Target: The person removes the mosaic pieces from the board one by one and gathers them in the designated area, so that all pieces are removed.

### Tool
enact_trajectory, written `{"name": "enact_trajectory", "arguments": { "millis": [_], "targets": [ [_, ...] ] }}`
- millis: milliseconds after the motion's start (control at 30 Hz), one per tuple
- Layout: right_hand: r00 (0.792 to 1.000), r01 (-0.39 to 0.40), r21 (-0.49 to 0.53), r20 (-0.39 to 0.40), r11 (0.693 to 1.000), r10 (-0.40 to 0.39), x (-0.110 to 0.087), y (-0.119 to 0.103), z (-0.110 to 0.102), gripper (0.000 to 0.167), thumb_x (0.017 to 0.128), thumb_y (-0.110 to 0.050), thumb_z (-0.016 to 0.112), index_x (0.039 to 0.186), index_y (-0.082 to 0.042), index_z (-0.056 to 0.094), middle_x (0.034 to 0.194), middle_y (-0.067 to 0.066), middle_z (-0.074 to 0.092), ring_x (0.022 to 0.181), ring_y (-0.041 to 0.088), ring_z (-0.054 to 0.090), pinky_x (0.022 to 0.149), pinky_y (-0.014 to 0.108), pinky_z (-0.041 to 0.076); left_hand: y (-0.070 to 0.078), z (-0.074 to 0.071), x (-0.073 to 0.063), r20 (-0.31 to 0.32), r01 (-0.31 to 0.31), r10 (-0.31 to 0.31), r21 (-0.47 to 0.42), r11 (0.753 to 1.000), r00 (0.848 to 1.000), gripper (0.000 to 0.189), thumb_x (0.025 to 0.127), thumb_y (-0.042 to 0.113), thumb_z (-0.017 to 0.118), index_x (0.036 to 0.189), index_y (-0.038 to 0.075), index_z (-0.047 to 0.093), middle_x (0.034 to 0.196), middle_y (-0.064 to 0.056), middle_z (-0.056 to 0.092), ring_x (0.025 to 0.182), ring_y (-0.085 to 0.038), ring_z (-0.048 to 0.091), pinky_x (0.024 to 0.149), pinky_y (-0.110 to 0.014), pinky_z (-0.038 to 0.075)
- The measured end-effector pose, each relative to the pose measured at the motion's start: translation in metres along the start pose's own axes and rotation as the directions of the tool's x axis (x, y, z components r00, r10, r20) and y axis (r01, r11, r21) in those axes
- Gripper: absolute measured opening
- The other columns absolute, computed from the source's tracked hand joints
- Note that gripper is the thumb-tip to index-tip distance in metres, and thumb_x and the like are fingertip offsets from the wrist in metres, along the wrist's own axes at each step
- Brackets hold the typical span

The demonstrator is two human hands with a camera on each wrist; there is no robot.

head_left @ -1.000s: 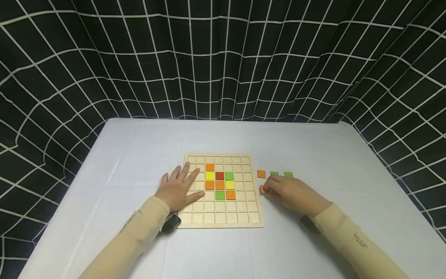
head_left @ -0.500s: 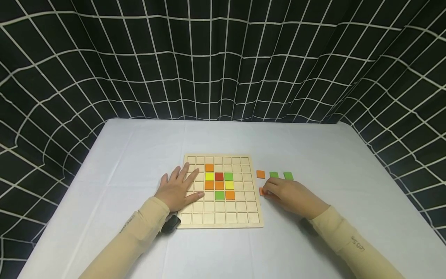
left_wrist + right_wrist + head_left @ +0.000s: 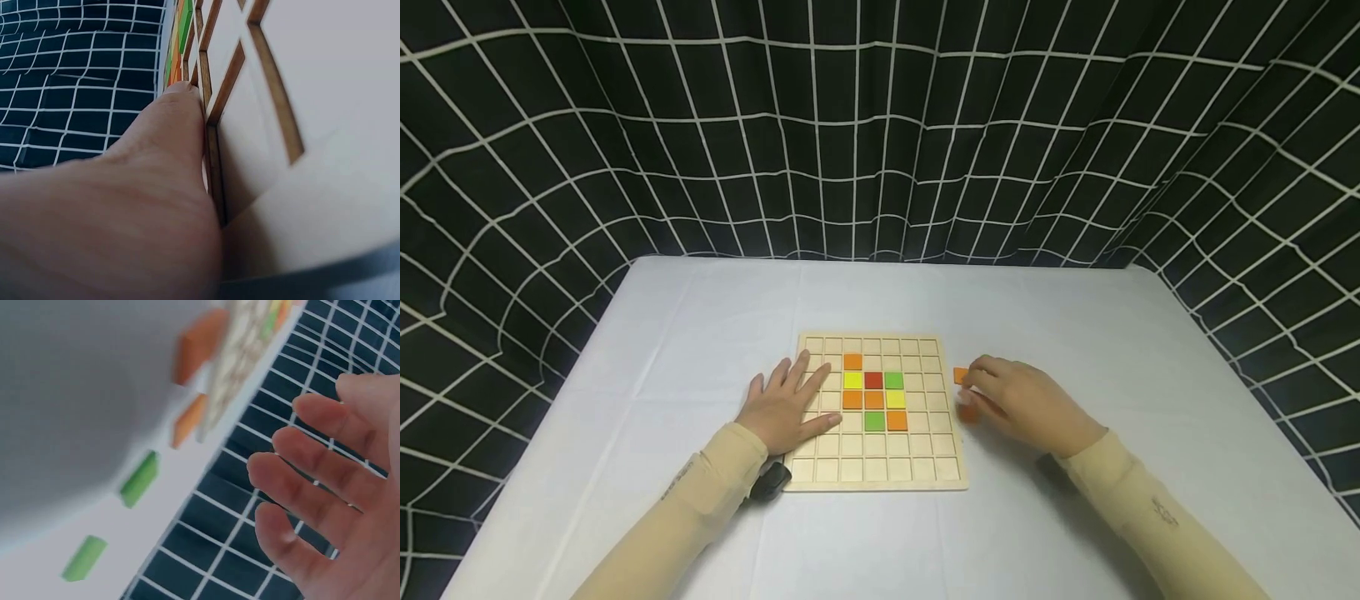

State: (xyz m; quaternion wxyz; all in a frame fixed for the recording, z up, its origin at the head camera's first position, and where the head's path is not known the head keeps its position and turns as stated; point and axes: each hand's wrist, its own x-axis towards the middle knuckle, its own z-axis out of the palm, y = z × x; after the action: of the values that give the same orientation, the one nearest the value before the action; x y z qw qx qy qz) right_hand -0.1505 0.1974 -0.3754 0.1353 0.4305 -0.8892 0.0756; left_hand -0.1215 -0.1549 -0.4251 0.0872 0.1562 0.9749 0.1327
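Sleeve ink you can't actually read, sorry folks
So the only writing-ish stuff I can spot is in the head view: a small dark scribbly mark (image 3: 1164,511) on the long beige fabric sleeve of the right arm (image 3: 1120,492), partway up the forearm and too smeared to make out any letters, plus a slanted dark mark (image 3: 677,482) near the outer edge of the long beige fabric sleeve of the left arm (image 3: 703,492), just as illegible.
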Motion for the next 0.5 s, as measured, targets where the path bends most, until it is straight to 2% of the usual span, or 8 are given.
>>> {"name": "enact_trajectory", "arguments": {
  "millis": [267,500],
  "targets": [
    [0.999,0.017,-0.009,0.031,1.000,-0.017,0.039,-0.007,-0.005,0.013,0.088,-0.010,0.067,0.101,-0.012,0.066,0.095,-0.002,0.061,0.080,0.013,0.059,0.074,0.031,0.052,0.000,-0.001,0.001,-0.002,0.005,-0.005,0.002,1.000,1.000,0.080,0.091,0.068,0.041,0.154,0.025,0.020,0.161,-0.012,0.007,0.145,-0.041,0.014,0.109,-0.068,0.014],
    [0.987,0.063,0.009,0.147,0.998,-0.063,0.079,-0.020,0.003,0.015,0.088,-0.014,0.069,0.104,-0.012,0.067,0.095,-0.003,0.062,0.080,0.012,0.060,0.076,0.030,0.053,0.000,0.000,0.001,0.009,0.003,-0.003,0.011,1.000,1.000,0.080,0.091,0.069,0.039,0.154,0.025,0.019,0.161,-0.012,0.006,0.145,-0.041,0.015,0.109,-0.067,0.015]
  ]
}}
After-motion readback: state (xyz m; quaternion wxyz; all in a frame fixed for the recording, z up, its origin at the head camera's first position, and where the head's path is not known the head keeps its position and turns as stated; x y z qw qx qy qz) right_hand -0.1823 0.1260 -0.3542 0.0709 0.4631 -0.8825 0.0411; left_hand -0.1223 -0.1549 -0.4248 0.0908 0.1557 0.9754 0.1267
